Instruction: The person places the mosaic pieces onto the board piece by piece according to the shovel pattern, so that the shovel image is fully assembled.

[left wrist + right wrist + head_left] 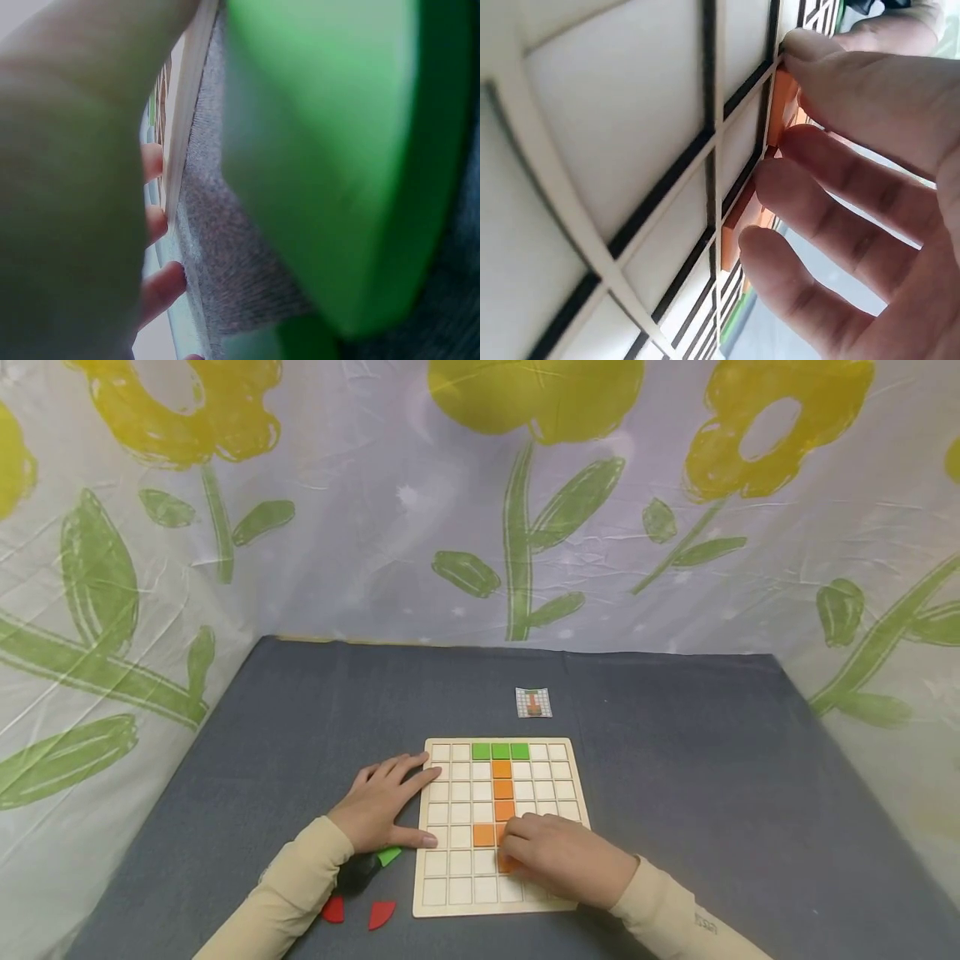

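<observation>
A wooden grid board (pixel 450 910) lies flat, with three green square tiles (pixel 500 751) in its top row. Below the middle one, orange square tiles (pixel 502 789) run down a column, and another orange tile (pixel 483 836) sits to the left. My right hand (pixel 562 856) is over the lower middle cells, thumb and index finger pinching an orange tile (pixel 781 97) at the lower end of that column. The hand partly covers this tile in the head view. My left hand (pixel 382 806) rests spread along the board's left edge, its fingertips and thumb on the rim.
Beyond the board lies a small pattern card (pixel 533 702). Red quarter-round pieces (pixel 381 914) and a green piece (pixel 389 856) lie left of the board, near the left wrist. Dark cloth (pixel 675 777) covers the table, and a flower-printed curtain (pixel 360 527) hangs around it.
</observation>
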A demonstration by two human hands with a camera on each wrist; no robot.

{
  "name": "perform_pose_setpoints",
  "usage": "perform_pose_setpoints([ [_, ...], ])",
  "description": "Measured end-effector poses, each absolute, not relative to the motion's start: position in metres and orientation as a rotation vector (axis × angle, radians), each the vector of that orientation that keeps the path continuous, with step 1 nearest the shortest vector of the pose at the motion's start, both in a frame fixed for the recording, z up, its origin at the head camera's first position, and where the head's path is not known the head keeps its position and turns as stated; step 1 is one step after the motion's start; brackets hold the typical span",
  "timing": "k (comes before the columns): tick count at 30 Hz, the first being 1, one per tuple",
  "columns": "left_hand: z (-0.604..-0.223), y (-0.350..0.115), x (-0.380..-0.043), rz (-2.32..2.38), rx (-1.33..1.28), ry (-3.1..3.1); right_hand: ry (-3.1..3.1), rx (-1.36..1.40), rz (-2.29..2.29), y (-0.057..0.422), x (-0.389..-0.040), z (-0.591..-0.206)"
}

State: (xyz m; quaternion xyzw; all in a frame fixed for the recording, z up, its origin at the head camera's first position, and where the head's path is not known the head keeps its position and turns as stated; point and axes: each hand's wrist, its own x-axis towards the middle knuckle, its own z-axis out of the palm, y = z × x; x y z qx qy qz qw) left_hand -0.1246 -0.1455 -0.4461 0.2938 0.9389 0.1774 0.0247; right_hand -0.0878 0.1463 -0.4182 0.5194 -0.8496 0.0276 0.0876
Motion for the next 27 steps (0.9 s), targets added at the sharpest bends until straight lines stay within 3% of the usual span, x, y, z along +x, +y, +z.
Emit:
perform_pose_setpoints([
  [5, -0.446, -0.145, -0.125, 0.546, 0.912, 2.895, -2.577, 1.471, 0.183, 0.152, -0.094, -0.408],
  [13, -0.445, -0.146, -0.124, 0.556, 0.909, 2.890, -2.786, 1.085, 0.294, 0.190, -0.127, -0.378],
  [27, -0.450, -0.147, -0.126, 0.572, 0.921, 2.894, -3.154, 0.971, 0.426, 0.232, -0.154, -0.415],
])
